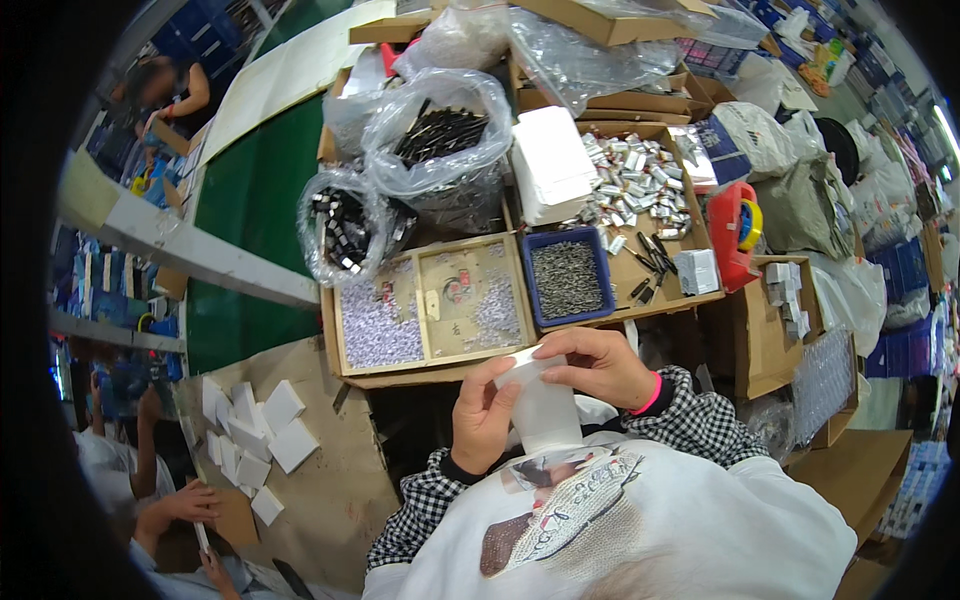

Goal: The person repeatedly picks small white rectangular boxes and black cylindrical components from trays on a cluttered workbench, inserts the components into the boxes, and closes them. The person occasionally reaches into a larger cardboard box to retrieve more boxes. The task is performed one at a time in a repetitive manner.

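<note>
Close in front of my chest I hold a white carton (545, 412), its narrow end up. My left hand (478, 420) is closed on its upper left edge, thumb and fingers at the top. My right hand (605, 366), a pink band at the wrist, pinches the top right edge by the flap. Just beyond my hands sits a blue bin (541, 322) full of small metal parts. To its left, a wooden tray (424, 352) with two compartments holds small pale purple pieces. My palms and the carton's lower end are partly hidden.
A cardboard box (712, 290) holds silver cylinders, black pen-like parts and white cartons (553, 165). Plastic bags of black parts (440, 135) stand behind the tray. Several white boxes (293, 445) lie at left, near another person's hands (195, 503). A red tape dispenser (727, 240) stands right.
</note>
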Available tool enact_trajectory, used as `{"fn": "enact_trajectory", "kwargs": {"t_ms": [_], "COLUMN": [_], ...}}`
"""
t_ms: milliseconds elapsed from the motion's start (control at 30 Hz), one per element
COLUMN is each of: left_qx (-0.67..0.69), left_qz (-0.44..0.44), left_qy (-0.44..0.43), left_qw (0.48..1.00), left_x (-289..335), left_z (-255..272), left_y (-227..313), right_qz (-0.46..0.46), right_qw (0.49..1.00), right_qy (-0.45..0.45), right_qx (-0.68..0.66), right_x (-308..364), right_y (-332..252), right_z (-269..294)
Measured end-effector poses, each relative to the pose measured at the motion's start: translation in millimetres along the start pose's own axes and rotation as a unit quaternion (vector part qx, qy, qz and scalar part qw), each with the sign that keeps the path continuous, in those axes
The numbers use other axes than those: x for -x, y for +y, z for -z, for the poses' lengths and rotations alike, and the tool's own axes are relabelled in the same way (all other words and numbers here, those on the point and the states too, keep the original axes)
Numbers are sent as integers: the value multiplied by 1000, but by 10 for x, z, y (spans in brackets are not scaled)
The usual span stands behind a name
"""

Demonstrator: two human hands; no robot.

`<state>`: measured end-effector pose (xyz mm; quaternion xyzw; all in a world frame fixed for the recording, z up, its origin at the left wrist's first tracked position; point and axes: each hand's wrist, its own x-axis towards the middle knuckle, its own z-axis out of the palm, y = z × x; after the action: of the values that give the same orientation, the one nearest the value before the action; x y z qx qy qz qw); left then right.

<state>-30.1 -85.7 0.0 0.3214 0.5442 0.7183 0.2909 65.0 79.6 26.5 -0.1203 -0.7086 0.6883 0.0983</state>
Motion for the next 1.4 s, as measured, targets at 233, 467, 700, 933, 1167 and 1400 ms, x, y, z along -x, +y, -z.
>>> {"fn": "enact_trajectory", "kwargs": {"t_ms": [233, 467, 700, 933, 1167, 1400], "left_qx": [-48, 30, 16, 16, 4, -10], "left_qz": [26, 106, 121, 131, 135, 145], "left_qy": [-2, -1, -11, -12, -11, -53], "left_qw": [999, 994, 992, 991, 991, 988], "left_x": [-108, -217, -304, -383, -421, -458], "left_z": [-89, -224, -391, -562, -693, -643], "left_y": [-72, -161, -190, -179, -172, -164], "right_qz": [114, -3, -91, -119, -38, -109], "right_qw": [992, 897, 766, 843, 830, 816], "right_qy": [29, 441, 635, 511, 548, 535], "right_qx": [39, -34, 34, 121, -101, -189], "right_x": [37, 506, 1138, 1183, 1092, 1342], "right_y": [8, 421, 937, 1119, 996, 846], "right_z": [107, 1054, 2564, 2932, 2805, 2528]}}
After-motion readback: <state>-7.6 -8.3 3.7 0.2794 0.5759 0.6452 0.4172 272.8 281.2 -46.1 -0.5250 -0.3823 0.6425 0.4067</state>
